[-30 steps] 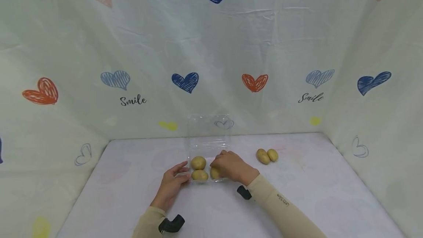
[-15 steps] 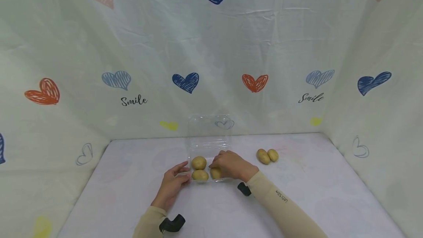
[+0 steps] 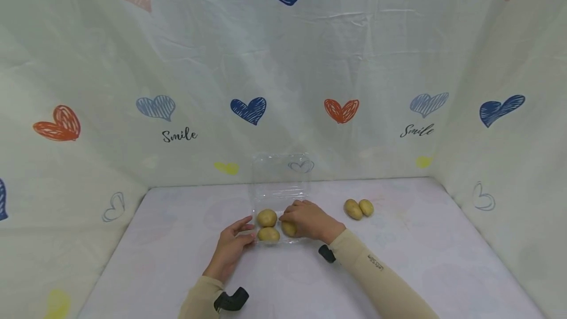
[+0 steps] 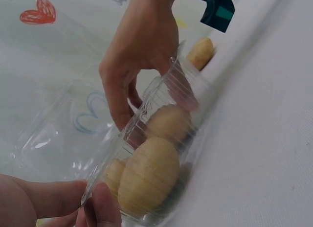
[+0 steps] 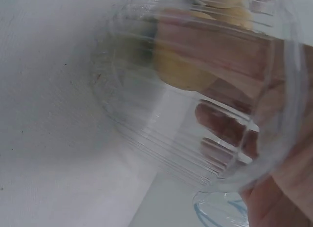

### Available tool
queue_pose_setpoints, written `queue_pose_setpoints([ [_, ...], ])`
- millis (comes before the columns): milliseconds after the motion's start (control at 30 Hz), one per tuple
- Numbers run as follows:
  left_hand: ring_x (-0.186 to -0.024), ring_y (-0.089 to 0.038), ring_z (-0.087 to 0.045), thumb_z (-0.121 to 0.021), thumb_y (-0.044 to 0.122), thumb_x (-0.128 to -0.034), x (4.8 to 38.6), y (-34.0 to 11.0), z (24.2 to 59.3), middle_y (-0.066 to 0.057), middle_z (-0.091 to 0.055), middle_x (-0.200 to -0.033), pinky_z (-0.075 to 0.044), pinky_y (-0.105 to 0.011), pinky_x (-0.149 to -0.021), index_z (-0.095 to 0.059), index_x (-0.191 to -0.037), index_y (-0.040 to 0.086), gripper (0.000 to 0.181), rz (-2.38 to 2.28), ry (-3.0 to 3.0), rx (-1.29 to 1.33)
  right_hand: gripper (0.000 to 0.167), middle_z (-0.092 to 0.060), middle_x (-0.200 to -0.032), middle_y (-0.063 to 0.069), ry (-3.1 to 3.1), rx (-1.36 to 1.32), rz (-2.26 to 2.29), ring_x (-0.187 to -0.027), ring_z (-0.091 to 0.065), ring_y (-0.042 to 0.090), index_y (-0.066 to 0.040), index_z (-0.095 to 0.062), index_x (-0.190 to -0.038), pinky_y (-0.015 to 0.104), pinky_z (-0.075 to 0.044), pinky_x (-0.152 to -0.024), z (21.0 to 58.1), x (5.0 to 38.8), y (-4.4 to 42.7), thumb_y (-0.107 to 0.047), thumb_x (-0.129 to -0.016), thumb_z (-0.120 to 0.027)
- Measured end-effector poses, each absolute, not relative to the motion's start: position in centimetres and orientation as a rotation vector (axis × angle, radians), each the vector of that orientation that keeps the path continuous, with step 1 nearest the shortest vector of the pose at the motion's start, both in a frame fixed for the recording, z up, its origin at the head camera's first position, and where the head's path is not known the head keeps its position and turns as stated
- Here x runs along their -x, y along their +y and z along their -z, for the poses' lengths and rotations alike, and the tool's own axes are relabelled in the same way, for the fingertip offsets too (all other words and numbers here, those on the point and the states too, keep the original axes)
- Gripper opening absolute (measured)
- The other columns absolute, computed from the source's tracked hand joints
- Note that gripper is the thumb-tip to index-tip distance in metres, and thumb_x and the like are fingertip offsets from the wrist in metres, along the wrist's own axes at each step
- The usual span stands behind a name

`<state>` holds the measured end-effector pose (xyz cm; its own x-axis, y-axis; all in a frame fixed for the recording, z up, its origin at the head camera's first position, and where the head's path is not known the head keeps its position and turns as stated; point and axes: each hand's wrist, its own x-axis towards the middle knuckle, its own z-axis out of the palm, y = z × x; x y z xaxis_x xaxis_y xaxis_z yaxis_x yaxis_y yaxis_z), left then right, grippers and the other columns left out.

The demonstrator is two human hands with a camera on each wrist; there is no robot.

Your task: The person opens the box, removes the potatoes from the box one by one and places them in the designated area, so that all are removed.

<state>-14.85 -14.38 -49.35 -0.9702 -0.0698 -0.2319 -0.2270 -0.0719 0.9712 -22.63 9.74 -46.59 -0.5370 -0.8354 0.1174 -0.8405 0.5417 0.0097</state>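
Observation:
A clear plastic clamshell container [image 3: 292,241] stands on the table with its lid [image 3: 280,177] raised at the back. Inside, on the left, lie two potatoes, one behind [image 3: 267,218] the other [image 3: 268,235]. My left hand [image 3: 229,249] pinches the container's left rim between thumb and fingers, as the left wrist view shows. Reaching in from the right, my right hand [image 3: 311,220] grips a third potato [image 3: 289,229] in the container's right half. Seen through the ribbed wall in the right wrist view, this potato [image 5: 181,70] sits against the thumb and fingers.
Two more potatoes, a larger [image 3: 353,209] and a smaller [image 3: 366,207], lie side by side on the white table [image 3: 283,284] to the right of the container. Behind the table hangs a pale curtain [image 3: 283,73] printed with hearts.
My right hand has shifted slightly left and away from me, and the potato in it has moved slightly the same way. My left hand stays at the rim.

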Motion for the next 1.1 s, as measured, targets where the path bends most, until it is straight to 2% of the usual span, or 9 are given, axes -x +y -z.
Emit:
queue_pose_setpoints([
  [133, -0.086, -0.015, -0.065, -0.062, -0.013, -0.0965, 14.8, -14.4, 49.4, -0.027, -0.057, -0.131, -0.06, -0.025, -0.077, -0.049, -0.149, -0.012, 0.054, -2.199, 2.064, 0.329, 0.043, -0.076, -0.114, -0.005, -2.64, -1.463, -0.071, -0.108, -0.065, 0.018, -0.016, -0.078, -0.119, 0.034, -0.055, -0.098, 46.8, 22.9, 9.7, -0.018, -0.079, -0.094],
  [467, -0.086, -0.016, -0.064, -0.062, -0.013, -0.0963, 14.7, -14.4, 49.2, -0.027, -0.057, -0.131, -0.06, -0.025, -0.077, -0.049, -0.149, -0.013, 0.054, -2.197, 2.063, 0.323, 0.049, -0.071, -0.126, 0.001, -2.55, -1.503, -0.167, -0.118, -0.063, 0.021, -0.014, -0.073, -0.127, 0.036, -0.054, -0.104, 45.7, 22.7, 10.6, -0.012, -0.082, -0.092],
  [700, -0.089, -0.017, -0.064, -0.061, -0.011, -0.0975, 14.6, -14.4, 49.1, -0.026, -0.056, -0.131, -0.059, -0.027, -0.079, -0.049, -0.15, -0.011, 0.054, -2.161, 2.083, 0.325, 0.055, -0.068, -0.131, 0.001, -2.454, -1.51, -0.187, -0.124, -0.061, 0.023, -0.016, -0.069, -0.132, 0.038, -0.053, -0.107, 45.2, 22.2, 12.2, -0.015, -0.082, -0.093],
  [1100, -0.089, -0.016, -0.064, -0.062, -0.01, -0.0979, 14.6, -14.4, 49.1, -0.025, -0.056, -0.131, -0.059, -0.027, -0.08, -0.049, -0.15, -0.01, 0.054, -2.16, 2.084, 0.335, 0.064, -0.068, -0.133, 0.006, -2.406, -1.373, -0.29, -0.122, -0.062, 0.027, -0.014, -0.069, -0.134, 0.042, -0.057, -0.1, 44.1, 21.4, 16.1, -0.014, -0.076, -0.097],
])
